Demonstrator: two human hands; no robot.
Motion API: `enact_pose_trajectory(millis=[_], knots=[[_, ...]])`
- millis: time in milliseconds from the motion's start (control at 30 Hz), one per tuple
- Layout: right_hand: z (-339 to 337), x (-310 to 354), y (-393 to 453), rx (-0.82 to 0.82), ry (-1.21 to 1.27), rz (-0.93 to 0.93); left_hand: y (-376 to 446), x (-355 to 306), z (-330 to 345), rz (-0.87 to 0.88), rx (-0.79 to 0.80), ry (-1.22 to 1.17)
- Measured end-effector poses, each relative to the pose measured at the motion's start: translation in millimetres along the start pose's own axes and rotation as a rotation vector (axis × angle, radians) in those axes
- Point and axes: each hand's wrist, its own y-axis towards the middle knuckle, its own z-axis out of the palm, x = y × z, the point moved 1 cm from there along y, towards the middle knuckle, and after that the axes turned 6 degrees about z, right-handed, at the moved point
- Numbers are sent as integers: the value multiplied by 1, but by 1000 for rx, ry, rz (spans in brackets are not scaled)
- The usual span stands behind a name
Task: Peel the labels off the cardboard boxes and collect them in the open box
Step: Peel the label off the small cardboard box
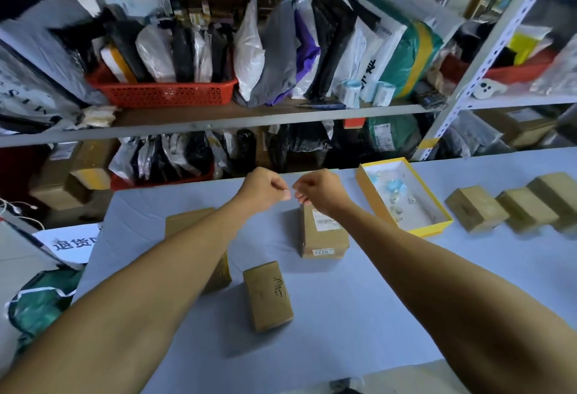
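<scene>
Both hands up over the counter (343,315), fiddling with a tiny label scrap

Matte blue counter, blocky brown labelled box (323,232) under the hands, yellow-rimmed open box (402,193) just right. Left hand (263,189) and right hand (318,190) look curled, pinching something small; can't tell what. Sticky scrap could cling to fingers instead of dropping in.

Around the pale blue table (359,300), brown cardboard boxes (268,295) lie near a yellow-edged, white-lined open box (437,227), while beyond it a perforated red basket (162,94) holds black, white and grey bags.
</scene>
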Motion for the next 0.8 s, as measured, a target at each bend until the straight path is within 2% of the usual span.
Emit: enact_pose_trajectory(millis=[100,200,400,500,667,800], knots=[[-39,-34,7,-161,-331,-2,20,-30,39,71,-34,177],[-90,-76,11,-205,-590,48,47,-67,88,93,-14,285],[-189,-162,26,-186,-719,113,96,-129,185,116,94,509],[-228,-190,34,-171,-756,131,117,-155,219,183,140,549],[-264,-212,55,-132,-732,131,154,-181,257,189,128,555],[-274,-222,65,-107,-715,129,178,-187,283,223,173,658]])
